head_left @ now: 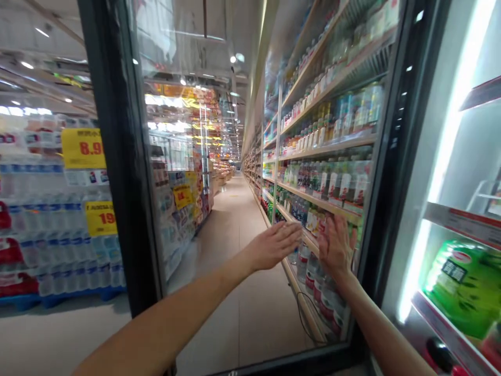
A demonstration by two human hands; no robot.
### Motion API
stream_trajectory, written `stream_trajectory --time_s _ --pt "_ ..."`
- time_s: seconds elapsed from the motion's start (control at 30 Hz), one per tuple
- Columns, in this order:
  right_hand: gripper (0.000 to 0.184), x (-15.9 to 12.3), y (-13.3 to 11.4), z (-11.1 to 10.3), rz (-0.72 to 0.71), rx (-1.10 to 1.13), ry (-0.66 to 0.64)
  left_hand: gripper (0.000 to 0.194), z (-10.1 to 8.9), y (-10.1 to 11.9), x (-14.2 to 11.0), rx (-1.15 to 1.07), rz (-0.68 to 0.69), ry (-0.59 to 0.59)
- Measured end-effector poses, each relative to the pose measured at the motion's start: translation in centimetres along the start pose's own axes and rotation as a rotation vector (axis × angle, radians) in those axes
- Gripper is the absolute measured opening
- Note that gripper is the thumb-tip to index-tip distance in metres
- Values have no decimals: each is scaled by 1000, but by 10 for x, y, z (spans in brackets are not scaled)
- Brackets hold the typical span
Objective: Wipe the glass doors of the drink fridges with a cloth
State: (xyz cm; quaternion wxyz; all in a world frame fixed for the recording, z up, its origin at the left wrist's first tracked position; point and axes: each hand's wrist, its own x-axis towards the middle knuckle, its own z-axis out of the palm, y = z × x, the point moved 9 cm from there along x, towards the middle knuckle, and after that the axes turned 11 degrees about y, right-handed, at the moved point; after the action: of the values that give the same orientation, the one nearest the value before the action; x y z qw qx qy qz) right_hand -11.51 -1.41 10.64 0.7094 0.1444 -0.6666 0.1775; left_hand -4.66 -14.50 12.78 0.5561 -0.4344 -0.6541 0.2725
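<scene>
A glass door [238, 271] in a black frame [117, 156] stands swung open right in front of me. My left hand [276, 245] reaches across from the lower left, fingers stretched out together and pointing right. Close to its fingertips, my right hand [337, 248] is raised with its fingers upward and its palm turned mostly left. Neither hand holds anything. Both are in front of the pane; I cannot tell whether either touches the glass.
Beside the door at right is a lit cooler shelf with a green pack [462, 287]. Bottled drinks [340, 183] on long shelves show in the pane. Stacked water bottles [66, 224] with yellow price signs [83, 149] stand at left, along an aisle floor [230, 209].
</scene>
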Motion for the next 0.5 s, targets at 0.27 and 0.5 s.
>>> stream_trajectory --time_s 0.27,0.5 --pt "53 4 41 -15 91 -73 19 38 16 -16 39 -9 -196 32" --pt "51 8 63 -27 86 -132 45 37 30 -18 72 -11 -202 76"
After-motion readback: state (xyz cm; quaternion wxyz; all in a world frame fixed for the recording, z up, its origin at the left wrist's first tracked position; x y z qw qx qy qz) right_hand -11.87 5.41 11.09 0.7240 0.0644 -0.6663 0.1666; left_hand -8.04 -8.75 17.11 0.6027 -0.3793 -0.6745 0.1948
